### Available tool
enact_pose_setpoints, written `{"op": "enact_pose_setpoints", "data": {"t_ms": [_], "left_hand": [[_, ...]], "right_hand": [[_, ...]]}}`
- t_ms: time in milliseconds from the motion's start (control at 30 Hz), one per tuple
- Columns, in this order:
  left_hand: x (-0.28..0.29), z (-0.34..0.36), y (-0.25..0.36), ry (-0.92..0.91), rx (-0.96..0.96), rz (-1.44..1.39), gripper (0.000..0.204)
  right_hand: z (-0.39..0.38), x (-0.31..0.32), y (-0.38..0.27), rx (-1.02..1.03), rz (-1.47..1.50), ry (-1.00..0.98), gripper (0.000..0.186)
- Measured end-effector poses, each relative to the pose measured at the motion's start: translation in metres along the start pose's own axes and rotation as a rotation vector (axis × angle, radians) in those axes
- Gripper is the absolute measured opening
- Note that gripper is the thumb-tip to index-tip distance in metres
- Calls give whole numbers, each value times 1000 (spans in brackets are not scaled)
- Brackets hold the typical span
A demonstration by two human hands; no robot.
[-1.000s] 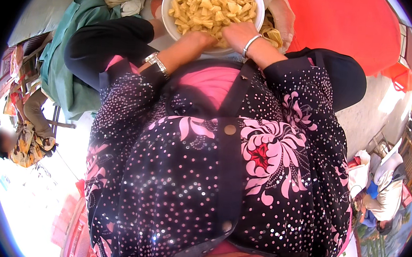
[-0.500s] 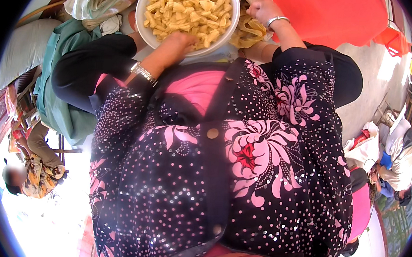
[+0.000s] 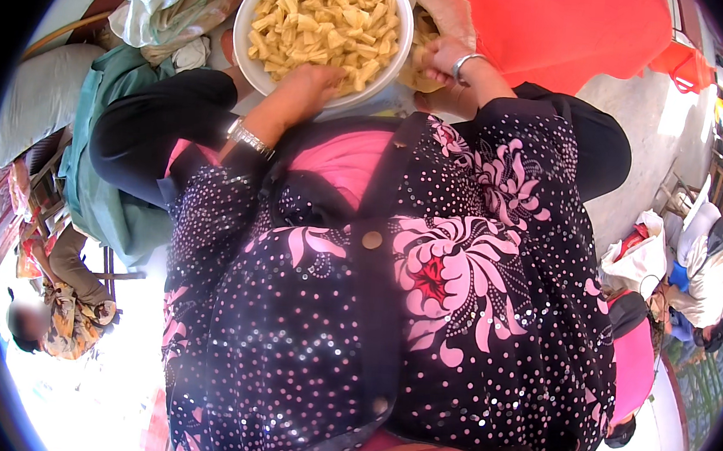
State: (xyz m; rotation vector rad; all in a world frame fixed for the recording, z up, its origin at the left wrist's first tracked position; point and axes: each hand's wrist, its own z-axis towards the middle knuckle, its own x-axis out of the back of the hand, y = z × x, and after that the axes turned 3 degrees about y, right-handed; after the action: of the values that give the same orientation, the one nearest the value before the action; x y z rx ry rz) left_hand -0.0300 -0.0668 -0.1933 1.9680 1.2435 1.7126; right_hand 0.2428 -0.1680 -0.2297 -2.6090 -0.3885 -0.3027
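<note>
As the left hand (image 3: 314,86) crosses the white bowl (image 3: 240,33) rim, near side, the right hand (image 3: 445,62) is at yellow sheets (image 3: 420,80).
Neither hand's grip can be told; floor (image 3: 633,115) spreads right.

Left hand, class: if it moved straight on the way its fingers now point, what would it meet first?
The left hand would probably meet the yellow pieces in the white bowl first; depth is unclear, so its fingertips may already touch them.

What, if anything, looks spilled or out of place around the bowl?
Nothing stands out: the yellow pieces are heaped inside the white bowl, with no spill visible. The left hand is at its near edge.
</note>
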Motion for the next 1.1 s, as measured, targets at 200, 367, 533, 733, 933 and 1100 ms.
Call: {"op": "enact_pose_setpoints", "data": {"t_ms": [200,367,533,733,933,1100], "left_hand": [[16,-4,19,29,31,86,29],[18,5,28,243,-35,-140,29],[32,24,59,70,292,-1170,37],[24,46,71,-93,327,-1517,28],[76,43,103,55,-135,-1448,24],[90,36,122,86,-200,-1221,24]], "right_hand": [[-79,50,-34,546,695,3,23],[-114,53,-34,826,811,-289,27],[-143,-8,-52,657,515,-404,38],[-135,-37,-56,616,264,-475,50],[-135,-32,-42,639,604,-240,49],[-119,10,-40,823,1163,-356,54]]}}
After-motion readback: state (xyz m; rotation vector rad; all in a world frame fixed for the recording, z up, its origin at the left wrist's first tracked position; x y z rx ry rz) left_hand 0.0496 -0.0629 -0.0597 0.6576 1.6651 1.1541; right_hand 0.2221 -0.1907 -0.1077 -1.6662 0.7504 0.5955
